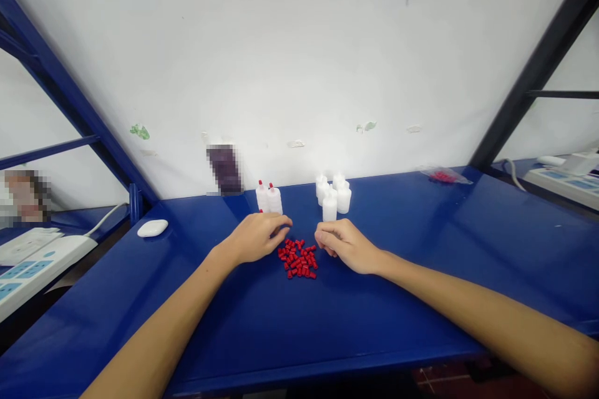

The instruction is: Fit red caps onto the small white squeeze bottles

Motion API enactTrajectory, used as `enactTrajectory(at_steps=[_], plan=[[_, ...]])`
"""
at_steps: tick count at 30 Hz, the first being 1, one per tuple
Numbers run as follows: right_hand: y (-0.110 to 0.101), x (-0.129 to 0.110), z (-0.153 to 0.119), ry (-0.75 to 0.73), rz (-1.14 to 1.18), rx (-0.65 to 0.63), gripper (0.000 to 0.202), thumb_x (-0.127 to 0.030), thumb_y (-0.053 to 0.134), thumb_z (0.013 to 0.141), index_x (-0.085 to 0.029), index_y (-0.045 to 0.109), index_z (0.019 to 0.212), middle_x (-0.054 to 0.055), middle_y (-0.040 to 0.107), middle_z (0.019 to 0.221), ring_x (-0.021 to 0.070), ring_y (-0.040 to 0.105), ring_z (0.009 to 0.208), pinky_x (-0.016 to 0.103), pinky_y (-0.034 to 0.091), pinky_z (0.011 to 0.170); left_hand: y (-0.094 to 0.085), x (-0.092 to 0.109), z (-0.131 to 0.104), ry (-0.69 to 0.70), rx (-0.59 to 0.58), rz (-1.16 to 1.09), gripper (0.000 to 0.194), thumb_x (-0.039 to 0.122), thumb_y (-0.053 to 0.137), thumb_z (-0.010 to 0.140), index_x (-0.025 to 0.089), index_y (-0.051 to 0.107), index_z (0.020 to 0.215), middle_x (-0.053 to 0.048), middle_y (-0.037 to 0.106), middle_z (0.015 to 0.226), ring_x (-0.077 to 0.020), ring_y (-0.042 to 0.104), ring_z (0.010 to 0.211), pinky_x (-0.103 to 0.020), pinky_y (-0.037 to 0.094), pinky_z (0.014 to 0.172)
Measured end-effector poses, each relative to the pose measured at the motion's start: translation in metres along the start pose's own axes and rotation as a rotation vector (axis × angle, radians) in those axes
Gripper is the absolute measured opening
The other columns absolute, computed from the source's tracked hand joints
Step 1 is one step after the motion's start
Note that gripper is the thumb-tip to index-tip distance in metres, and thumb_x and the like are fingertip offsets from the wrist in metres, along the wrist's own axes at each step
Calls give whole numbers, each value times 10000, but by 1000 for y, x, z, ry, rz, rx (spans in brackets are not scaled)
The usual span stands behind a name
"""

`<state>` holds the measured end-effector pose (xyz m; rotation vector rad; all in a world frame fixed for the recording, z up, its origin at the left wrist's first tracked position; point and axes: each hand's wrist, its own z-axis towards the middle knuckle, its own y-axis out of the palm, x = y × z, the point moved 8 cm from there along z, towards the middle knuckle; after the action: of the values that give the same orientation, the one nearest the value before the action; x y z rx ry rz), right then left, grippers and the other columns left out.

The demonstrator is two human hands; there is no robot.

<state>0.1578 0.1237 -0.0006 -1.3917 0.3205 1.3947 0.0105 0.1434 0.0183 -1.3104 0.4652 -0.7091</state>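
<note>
My left hand [259,235] hovers at the left edge of a pile of small red caps [299,260], thumb and fingertips apart with nothing seen between them. Just behind it stand white squeeze bottles with red caps [275,201]; one more red tip peeks over the hand, its body hidden. To the right of the pile, my right hand [345,243] has its fingers curled and pressed together, and whatever they may hold is hidden. Beyond that hand is a cluster of several white bottles [330,206] without red caps, standing upright.
A white rounded case [152,228] lies on the blue table [388,336] at the left. A clear bag of red caps [442,176] rests at the back right. Blue frame posts flank the table; power strips [42,271] sit beyond them. A white wall closes off the back.
</note>
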Motion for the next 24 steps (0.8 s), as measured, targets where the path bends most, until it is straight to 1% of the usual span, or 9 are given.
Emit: enactTrajectory(at_steps=[1, 3, 6, 11, 14, 17, 19, 21, 24], plan=[[0, 0, 0, -1, -2, 0, 381, -376, 439, 968, -178, 513, 651, -35, 486, 539, 107, 444, 509, 240, 327, 518, 2, 7, 1, 33, -12, -3, 291, 300, 404, 998, 223, 644, 1144, -41, 663, 915, -170, 610, 798, -264, 410, 706], [0, 1, 0, -1, -2, 8, 383, -375, 438, 969, -177, 515, 650, -33, 488, 544, 109, 449, 514, 244, 332, 527, 6, 17, 2, 75, -40, 2, 326, 315, 367, 1019, 237, 648, 1164, -51, 638, 971, -181, 604, 873, -273, 429, 750], [-3, 3, 0, -5, -11, 55, 423, -378, 417, 980, -174, 516, 624, -20, 505, 575, 116, 465, 546, 256, 346, 563, 11, 25, 3, 99, -99, 0, 339, 342, 371, 1024, 252, 680, 1128, -43, 614, 958, -175, 598, 863, -270, 440, 745], [-9, -2, 0, -80, -33, 137, 457, -349, 374, 991, -170, 520, 597, 1, 512, 660, 128, 461, 611, 283, 349, 634, 14, 24, 5, 90, -120, 14, 319, 318, 416, 1012, 242, 709, 1111, -40, 617, 944, -165, 612, 836, -269, 446, 720], [-7, -4, 0, -86, -2, 92, 381, -273, 330, 989, -175, 545, 690, 0, 531, 698, 140, 471, 656, 285, 347, 657, 18, 20, 5, 72, -93, 3, 288, 310, 461, 995, 228, 719, 1094, -45, 627, 956, -168, 618, 837, -272, 455, 722], [-3, -2, 2, -42, 16, 30, 276, -276, 373, 990, -185, 557, 806, -8, 574, 757, 144, 513, 712, 277, 362, 686, 20, 20, 5, 63, -26, -14, 249, 289, 502, 974, 217, 725, 1060, -52, 639, 966, -178, 615, 838, -291, 463, 736], [-1, 0, 3, -35, 38, 12, 277, -318, 399, 996, -184, 557, 811, -4, 586, 782, 146, 534, 745, 275, 377, 713, 17, 22, 6, 58, 63, -76, 203, 252, 542, 947, 206, 729, 1012, -53, 652, 960, -187, 613, 860, -304, 468, 758], [0, 2, 4, -34, 74, 18, 326, -369, 399, 1002, -180, 558, 789, -6, 564, 746, 142, 527, 723, 270, 383, 701, 9, 24, 8, 17, 191, -221, 145, 218, 590, 912, 201, 724, 964, -46, 670, 943, -181, 617, 866, -300, 474, 766], [-3, 9, 4, -6, 87, 81, 384, -416, 376, 1008, -180, 556, 764, -25, 497, 653, 127, 476, 629, 260, 359, 627, 0, 23, 8, -107, 367, -532, 87, 215, 634, 880, 200, 703, 931, -20, 696, 873, -152, 634, 801, -273, 484, 727]])
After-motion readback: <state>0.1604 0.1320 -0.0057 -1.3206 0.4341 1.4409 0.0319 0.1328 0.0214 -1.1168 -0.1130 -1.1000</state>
